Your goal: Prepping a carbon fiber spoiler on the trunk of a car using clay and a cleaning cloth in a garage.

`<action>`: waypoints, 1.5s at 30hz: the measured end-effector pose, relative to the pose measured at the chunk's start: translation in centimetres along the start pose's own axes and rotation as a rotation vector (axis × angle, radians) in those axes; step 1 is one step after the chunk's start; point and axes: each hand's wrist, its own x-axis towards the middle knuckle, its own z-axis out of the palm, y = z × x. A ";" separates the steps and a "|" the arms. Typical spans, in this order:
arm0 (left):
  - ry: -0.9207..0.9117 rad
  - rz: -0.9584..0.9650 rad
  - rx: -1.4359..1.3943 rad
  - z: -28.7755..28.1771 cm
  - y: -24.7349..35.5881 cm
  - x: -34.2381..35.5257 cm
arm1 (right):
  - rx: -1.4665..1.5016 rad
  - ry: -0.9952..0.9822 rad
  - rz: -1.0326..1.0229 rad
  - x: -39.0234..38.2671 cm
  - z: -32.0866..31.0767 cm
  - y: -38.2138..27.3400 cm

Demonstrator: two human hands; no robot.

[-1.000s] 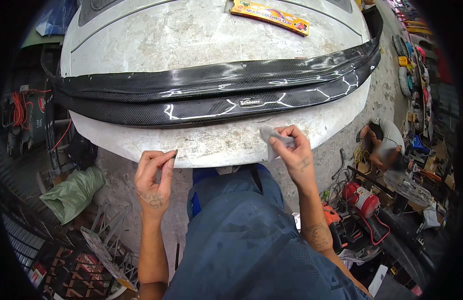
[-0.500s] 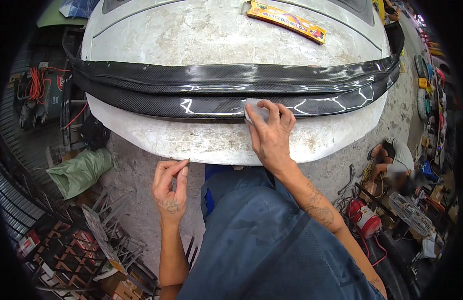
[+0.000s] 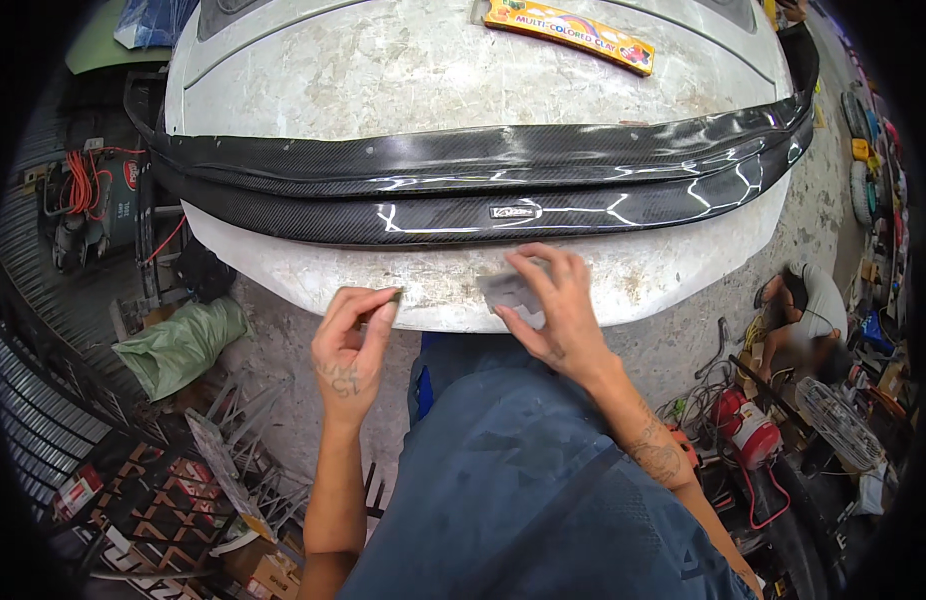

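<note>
The right hand (image 3: 558, 310), which half a second ago was pressed higher up against the glossy black carbon spoiler (image 3: 463, 205), has been drawn back down to the lower edge of the rough white body panel (image 3: 433, 290). A small grey sanding pad (image 3: 510, 292) is pinched in its fingers, which are closed around it and laid on the panel's lip at about 6 o'clock of the bodywork. The left hand (image 3: 351, 345) has been raised from below and is now brought up to the same lip, at 9 o'clock of the right hand; its fingers are curled nearly closed, and a small dark scrap appears to be nipped at the fingertips, though what it is cannot be told. From this it is judged that work has been shifted from the spoiler to the panel edge.

A flat orange box (image 3: 568, 35) is lying on top of the panel at 12 o'clock. A green sack (image 3: 183, 345) is seen at 9 o'clock, metal racks (image 3: 233, 480) at 7 o'clock, and another person (image 3: 808, 315) is crouched at 3 o'clock among tools. The edge itself is unobstructed.
</note>
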 end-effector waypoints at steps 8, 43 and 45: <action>-0.355 -0.311 -0.528 6.1 1.0 -0.8 | 1.085 -0.199 0.527 -1.4 -1.9 -1.4; -0.535 -0.266 -0.475 5.3 1.2 0.0 | 0.954 -0.121 0.390 -1.7 -2.5 -0.8; -0.611 -0.283 -0.451 4.4 1.4 1.7 | 1.000 -0.057 0.509 -1.4 -2.1 -1.8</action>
